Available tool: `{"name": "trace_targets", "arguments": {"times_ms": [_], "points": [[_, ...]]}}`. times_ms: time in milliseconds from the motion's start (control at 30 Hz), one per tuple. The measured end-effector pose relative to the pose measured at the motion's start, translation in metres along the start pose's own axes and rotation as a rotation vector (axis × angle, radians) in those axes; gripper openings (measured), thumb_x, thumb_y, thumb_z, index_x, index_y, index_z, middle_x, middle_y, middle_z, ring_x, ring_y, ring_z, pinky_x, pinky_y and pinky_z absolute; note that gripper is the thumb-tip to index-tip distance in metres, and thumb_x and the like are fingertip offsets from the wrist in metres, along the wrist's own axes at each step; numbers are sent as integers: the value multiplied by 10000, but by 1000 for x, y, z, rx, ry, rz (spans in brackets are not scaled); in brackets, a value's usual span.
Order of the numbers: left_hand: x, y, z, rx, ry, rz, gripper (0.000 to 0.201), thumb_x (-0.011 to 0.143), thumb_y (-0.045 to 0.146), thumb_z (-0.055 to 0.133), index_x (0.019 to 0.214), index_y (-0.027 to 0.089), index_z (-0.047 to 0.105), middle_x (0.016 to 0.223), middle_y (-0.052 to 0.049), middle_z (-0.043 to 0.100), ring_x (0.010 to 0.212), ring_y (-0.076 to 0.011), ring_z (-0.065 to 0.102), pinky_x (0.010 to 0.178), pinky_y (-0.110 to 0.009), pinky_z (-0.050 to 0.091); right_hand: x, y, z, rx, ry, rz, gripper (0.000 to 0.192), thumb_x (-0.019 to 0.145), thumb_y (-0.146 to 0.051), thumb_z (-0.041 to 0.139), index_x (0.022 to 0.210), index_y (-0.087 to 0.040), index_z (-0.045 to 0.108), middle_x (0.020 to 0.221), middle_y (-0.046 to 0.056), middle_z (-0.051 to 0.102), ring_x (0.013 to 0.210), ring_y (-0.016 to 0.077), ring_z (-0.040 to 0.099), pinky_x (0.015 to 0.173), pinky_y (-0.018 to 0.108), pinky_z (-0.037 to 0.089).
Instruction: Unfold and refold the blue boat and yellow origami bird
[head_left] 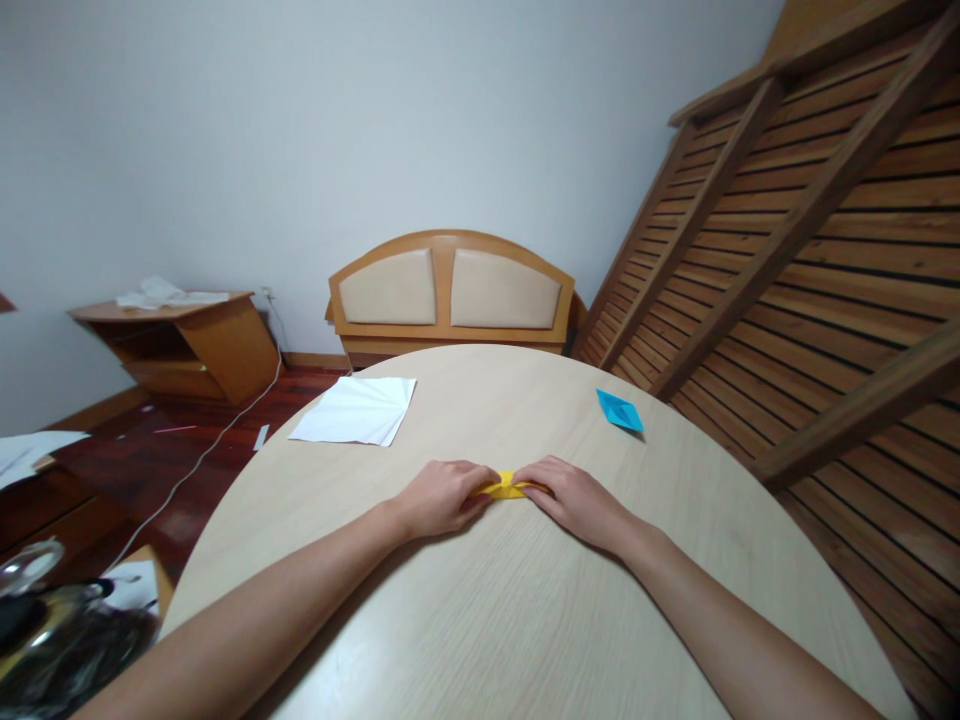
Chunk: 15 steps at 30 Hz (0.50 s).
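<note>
Between my two hands is a small piece of folded yellow paper, low over the round table. My left hand grips its left end, thumb and fingers closed around it. The right end is pinched in my right hand. Only the middle of the yellow paper shows; both ends are covered by fingers. Farther back on the right lies a folded blue paper piece. A creased white sheet lies flat at the back left of the table.
Wooden slatted panels lean along the right side, close to the table edge. Behind the table stands a headboard. At left are a wooden cabinet with papers on top, a white cable on the floor and a dark plastic bag.
</note>
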<state>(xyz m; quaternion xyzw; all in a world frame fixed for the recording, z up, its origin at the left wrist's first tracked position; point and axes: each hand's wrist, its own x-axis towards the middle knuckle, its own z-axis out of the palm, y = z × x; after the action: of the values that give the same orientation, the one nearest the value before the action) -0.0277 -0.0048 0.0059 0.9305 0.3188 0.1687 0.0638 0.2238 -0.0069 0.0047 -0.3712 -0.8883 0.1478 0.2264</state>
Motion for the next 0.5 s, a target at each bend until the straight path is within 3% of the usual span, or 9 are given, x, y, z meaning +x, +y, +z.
{"name": "trace_targets", "arguments": {"times_ms": [167, 300, 500], "points": [[0, -2, -2, -50, -20, 78, 215, 964, 237, 474, 1092, 221, 646, 1203, -63, 695, 1054, -195, 670, 883, -290, 512, 0, 2, 1, -43, -22, -72, 263, 978, -213, 518, 1169, -281, 684, 1138, 27, 726, 1053, 197, 621, 929, 355, 485], [1, -1, -1, -56, -5, -17, 250, 961, 275, 469, 1126, 202, 642, 1126, -69, 720, 977, -199, 681, 839, -303, 526, -1, 0, 0, -74, -21, -58, 306, 977, -210, 512, 1240, -278, 654, 1158, 39, 721, 1052, 203, 623, 922, 359, 492], [3, 2, 0, -7, 55, -47, 151, 916, 252, 504, 903, 183, 638, 1019, -78, 684, 945, -207, 622, 819, -306, 517, 1, -5, -1, -109, -68, -66, 341, 972, -185, 516, 1275, -291, 631, 1183, 23, 715, 1049, 209, 620, 925, 354, 489]]}}
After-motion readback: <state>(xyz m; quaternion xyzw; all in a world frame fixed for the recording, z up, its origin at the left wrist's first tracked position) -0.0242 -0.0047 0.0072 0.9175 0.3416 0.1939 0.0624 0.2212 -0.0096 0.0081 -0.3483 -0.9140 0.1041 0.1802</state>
